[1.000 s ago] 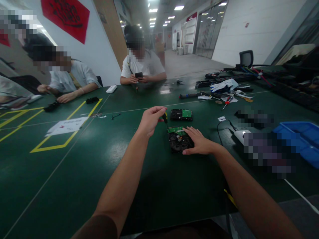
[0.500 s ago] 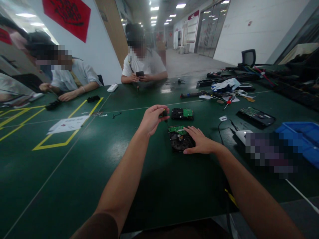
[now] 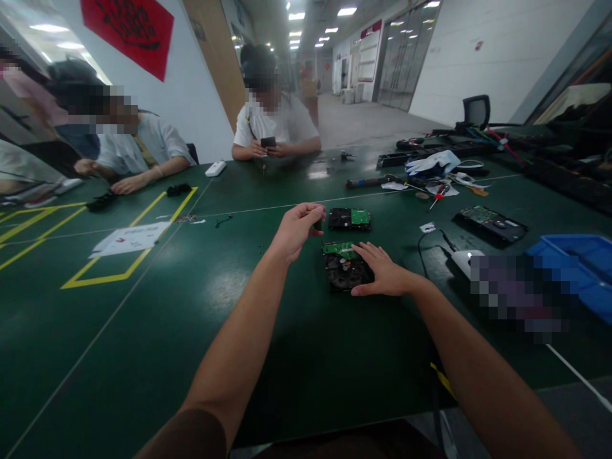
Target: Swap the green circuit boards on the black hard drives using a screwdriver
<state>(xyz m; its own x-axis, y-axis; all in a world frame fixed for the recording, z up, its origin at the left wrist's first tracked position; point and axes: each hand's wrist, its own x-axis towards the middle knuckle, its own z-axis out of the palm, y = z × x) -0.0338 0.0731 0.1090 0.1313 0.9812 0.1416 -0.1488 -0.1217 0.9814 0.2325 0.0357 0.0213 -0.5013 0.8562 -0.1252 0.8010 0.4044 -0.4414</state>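
Note:
A hard drive [image 3: 345, 273] lies on the green table with its green circuit board at the far side. My right hand [image 3: 385, 271] rests on the drive's right edge, fingers spread over the board's corner. Just off the drive's far left corner, my left hand [image 3: 301, 229] is closed in a pinch around a small dark screwdriver [image 3: 319, 224], mostly covered by the fingers. Its tip is too small to make out. Beyond them sits a second hard drive [image 3: 350, 219], board side up.
Another hard drive [image 3: 491, 224] lies to the right, near a blue tray [image 3: 574, 255] and a white corded device [image 3: 463, 260]. Farther back are a red-handled screwdriver [image 3: 438, 196] and gloves [image 3: 433, 163]. Tiny screws [image 3: 261, 246] lie left of my left hand. Two people sit across the table.
My left hand has turned slightly around the screwdriver, and less of the tool shows. My right hand and the drive under it stay in place.

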